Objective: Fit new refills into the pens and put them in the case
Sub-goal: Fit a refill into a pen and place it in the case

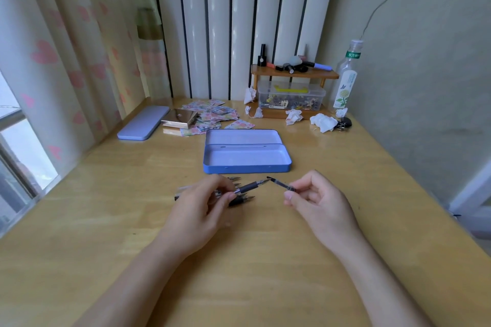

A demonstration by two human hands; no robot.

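- My left hand is pinched on a black pen, thumb and fingers clamped around its barrel, tip angled up and to the right.
- My right hand has thumb and forefinger closed on a thin dark refill, which slants up to the left.
- The refill's far end sits just beside the pen's tip, the two making a shallow peak above the counter; whether they touch, I cannot tell.
- Under my left hand lies a small cluster of other pens, tips pointing right, resting on the wood.
- Just beyond both hands sits the blue case, open, lid laid back away from me, tray showing bare.
- Further back on the left, a second, closed blue tin lies at an angle near the curtain.
- Beside it, a shiny metal box rests on a scatter of patterned paper slips.
- At the back right, crumpled tissues lie around a wooden stand and a clear bottle.
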